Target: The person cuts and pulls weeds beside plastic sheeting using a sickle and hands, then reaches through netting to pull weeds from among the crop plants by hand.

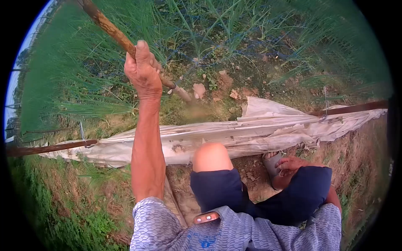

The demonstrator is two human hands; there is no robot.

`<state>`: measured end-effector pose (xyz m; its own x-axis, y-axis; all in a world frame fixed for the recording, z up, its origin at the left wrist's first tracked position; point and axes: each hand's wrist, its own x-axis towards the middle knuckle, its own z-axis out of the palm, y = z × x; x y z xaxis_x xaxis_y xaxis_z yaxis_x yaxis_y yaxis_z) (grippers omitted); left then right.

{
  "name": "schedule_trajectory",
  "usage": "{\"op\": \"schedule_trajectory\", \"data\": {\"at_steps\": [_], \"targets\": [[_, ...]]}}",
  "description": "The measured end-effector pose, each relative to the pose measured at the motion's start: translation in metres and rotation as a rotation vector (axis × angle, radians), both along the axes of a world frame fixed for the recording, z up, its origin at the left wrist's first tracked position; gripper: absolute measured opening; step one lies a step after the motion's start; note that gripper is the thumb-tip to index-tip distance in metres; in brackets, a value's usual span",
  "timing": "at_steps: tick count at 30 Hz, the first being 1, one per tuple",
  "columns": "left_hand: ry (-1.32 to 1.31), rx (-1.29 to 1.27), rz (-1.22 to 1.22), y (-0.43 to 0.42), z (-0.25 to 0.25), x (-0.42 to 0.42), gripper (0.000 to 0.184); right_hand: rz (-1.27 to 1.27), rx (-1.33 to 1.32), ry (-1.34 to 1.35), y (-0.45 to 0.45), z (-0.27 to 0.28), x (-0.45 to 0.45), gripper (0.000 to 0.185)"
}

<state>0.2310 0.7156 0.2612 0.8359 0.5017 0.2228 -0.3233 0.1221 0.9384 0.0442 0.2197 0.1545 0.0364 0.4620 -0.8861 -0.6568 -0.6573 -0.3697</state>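
My left hand is closed around a wooden pole, thumb on top. The pole slants from the upper left down towards the ground, and its pale lower end is blurred near the soil. My right hand hangs beside my bent right knee, just above a grey sandal on my foot. Its fingers are loosely curled and apart, with nothing visible in them. Part of the right forearm is hidden behind the knee.
A low, dirty white sheet runs across in front of my knees, with wooden poles at both ends. Beyond it grow tall thin green plants among blue netting strands. Dry grass and weeds lie on my side.
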Motion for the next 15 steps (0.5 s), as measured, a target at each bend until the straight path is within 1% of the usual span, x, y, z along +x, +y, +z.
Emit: {"op": "schedule_trajectory", "data": {"at_steps": [2,3,4,5,6,7,8,10,15], "targets": [[-0.011,-0.016,0.013,-0.001,-0.002,0.001,0.033,-0.048,0.395,-0.376,0.007,0.039,0.009,0.028],[-0.025,0.025,0.030,-0.002,-0.003,0.000,0.033,-0.067,0.590,-0.574,0.016,0.064,0.010,0.028],[-0.045,0.068,0.048,-0.002,-0.002,0.001,0.034,-0.073,0.568,-0.579,0.033,0.095,0.007,0.028],[-0.049,0.050,0.044,-0.001,-0.003,0.003,0.034,-0.194,0.214,-0.437,0.050,0.123,0.007,0.023],[-0.072,0.080,0.066,0.000,-0.005,0.005,0.035,-0.391,-0.126,-0.282,0.068,0.151,0.007,0.019],[-0.091,0.113,0.087,0.002,-0.008,0.005,0.036,-0.412,-0.188,-0.277,0.078,0.167,0.003,0.019],[-0.086,0.101,0.084,0.003,-0.013,0.008,0.036,-0.380,-0.159,-0.310,0.081,0.177,-0.002,0.019],[-0.163,0.211,0.155,0.005,-0.018,0.014,0.038,-0.342,-0.107,-0.362,0.089,0.185,-0.008,0.018],[-0.194,0.255,0.189,0.006,-0.020,0.016,0.040,-0.267,-0.032,-0.497,0.100,0.193,-0.007,0.016]]}}
